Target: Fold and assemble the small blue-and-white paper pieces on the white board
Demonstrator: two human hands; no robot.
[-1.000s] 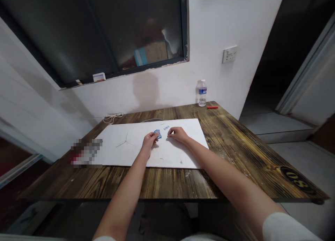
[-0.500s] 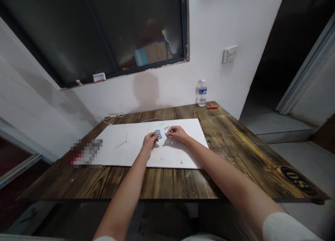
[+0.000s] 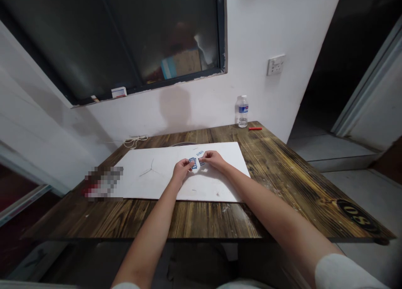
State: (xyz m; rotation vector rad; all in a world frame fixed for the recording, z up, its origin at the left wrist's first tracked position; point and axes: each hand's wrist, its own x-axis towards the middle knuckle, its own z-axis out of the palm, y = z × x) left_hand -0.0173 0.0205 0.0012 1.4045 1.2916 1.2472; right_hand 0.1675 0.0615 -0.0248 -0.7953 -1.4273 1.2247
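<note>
Above the white board (image 3: 163,188), my left hand (image 3: 182,169) pinches a small bunch of blue-edged flat pieces (image 3: 193,163) between thumb and fingers. Close by on its right, my right hand (image 3: 212,158) is closed on one small blue-edged piece (image 3: 201,161). A narrow gap separates the pieces in the two hands. More blue-edged pieces (image 3: 200,153) lie flat on the board just beyond my right hand. The pieces are too small to tell their exact kind.
The board rests on a dark wooden table (image 3: 282,188). At the back stand a water bottle (image 3: 243,112) and a red pen-like stick (image 3: 255,129). A white cord (image 3: 135,141) lies at the back left. A blurred-out item (image 3: 103,184) covers the board's left end.
My left hand has shifted slightly right with its bunch, closer to my right hand. The right hand stays in nearly the same place, its piece slightly more visible.
</note>
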